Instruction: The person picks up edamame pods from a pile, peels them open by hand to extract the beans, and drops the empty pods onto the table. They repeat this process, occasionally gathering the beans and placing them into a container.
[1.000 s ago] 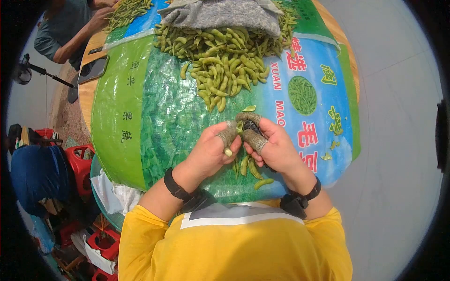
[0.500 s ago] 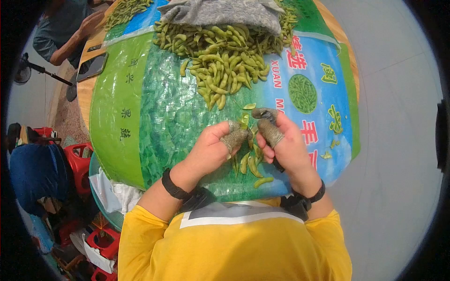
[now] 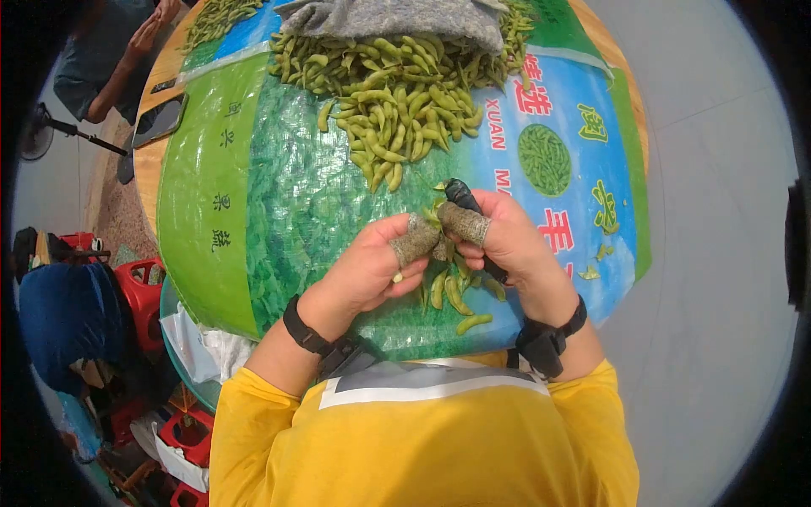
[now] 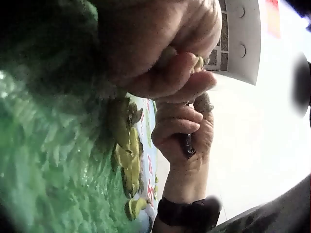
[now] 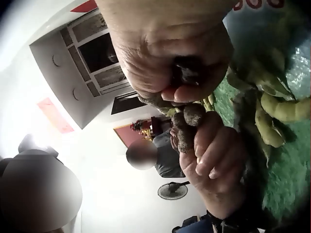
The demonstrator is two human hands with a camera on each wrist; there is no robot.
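Observation:
Both hands meet over the printed green sheet (image 3: 296, 203), thumbs and forefingers wrapped in grey-brown covers. A small green pod (image 3: 432, 213) is pinched between their tips. The left hand (image 3: 367, 262) curls round its end, a pale bean (image 3: 398, 277) showing at its lower fingers. A black tool (image 3: 460, 193) lies across the right hand (image 3: 515, 241), gripped in its palm; the black handle (image 5: 188, 70) shows in the right wrist view. Several pods and husks (image 3: 456, 296) lie just below the hands.
Beyond the hands is a large heap of pods (image 3: 397, 110) under a grey cloth (image 3: 397, 21). A phone (image 3: 159, 120) lies at the table's left edge, near another person's arm (image 3: 118, 84). Red stools (image 3: 142, 296) stand at lower left.
The hands were together, parted slightly half a second ago, and now touch again at the fingertips. The black tool points further up. At upper left the other person's hands have come together.

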